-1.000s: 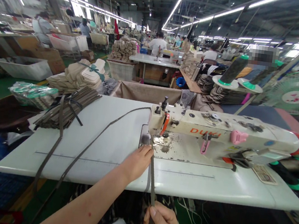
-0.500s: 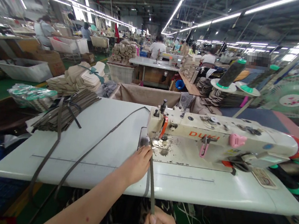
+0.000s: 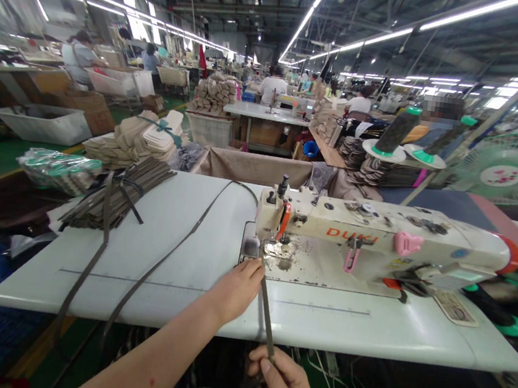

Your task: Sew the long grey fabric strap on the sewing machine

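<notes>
Dark strip (image 3: 267, 311) in pinch of right hand (image 3: 283, 378); left hand (image 3: 237, 290) against it, grip unclear.

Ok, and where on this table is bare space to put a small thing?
Bare tabletop: front right, between the sewing machine and front edge; mid-left, between the looping strip and left forearm. Crowded: the machine's left end, where the left grip touches the held strip; back left, under the strip bundle.

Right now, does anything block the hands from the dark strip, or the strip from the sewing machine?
Nothing visible does: the right hand pinches the dark strip, which runs past the left hand to the sewing machine.
</notes>
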`<state>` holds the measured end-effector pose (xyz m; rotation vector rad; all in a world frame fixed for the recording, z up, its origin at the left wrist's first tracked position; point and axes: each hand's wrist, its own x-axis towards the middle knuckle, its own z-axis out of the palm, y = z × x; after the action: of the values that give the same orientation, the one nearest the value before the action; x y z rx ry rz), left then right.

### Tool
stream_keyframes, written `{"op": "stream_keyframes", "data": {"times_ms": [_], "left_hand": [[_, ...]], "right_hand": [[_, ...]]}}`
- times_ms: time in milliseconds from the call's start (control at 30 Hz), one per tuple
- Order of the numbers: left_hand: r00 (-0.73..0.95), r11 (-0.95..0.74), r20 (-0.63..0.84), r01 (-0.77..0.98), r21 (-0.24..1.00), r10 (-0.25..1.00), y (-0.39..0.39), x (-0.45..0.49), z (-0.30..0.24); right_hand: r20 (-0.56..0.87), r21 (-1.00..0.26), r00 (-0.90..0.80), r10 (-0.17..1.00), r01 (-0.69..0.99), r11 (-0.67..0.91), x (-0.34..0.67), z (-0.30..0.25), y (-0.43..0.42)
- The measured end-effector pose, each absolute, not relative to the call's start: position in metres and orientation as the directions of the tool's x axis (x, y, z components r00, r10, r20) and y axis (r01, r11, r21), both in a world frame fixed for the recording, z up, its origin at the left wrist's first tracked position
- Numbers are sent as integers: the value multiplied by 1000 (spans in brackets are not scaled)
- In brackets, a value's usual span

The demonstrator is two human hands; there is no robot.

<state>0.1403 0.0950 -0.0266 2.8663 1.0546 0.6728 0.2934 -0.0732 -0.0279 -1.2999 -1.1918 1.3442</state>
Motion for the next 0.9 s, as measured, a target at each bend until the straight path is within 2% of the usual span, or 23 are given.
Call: {"op": "stream_keyframes", "data": {"times_ms": [100,267,333,433,633,767,900], "left_hand": [[675,-772,386,603,202,629,90,138,-24],[633,-737,379,604,304,675,83,118,-18],[603,-714,392,643,276,695,84,102,-18],[534,-650,438,740,171,723,88,69,-17],[349,-389,473,921,-14,809,98,-13,-20],[259,-305,463,952,27,848,92,-59,-38],[273,-351,425,929,116,863,68,-84,-63]], "right_hand": [[-240,-965,-77,968,-89,-246,290,-28,-75],[-274,-952,-81,958,-122,-282,288,-27,-81],[-278,-945,-84,957,-158,-288,288,-25,-83],[-280,-935,-88,956,-202,-293,287,-23,-86],[-256,-946,-39,966,-197,-259,284,-22,-86],[-243,-952,-33,969,-181,-245,284,-20,-85],[-224,-961,-20,974,-162,-224,283,-18,-85]]}}
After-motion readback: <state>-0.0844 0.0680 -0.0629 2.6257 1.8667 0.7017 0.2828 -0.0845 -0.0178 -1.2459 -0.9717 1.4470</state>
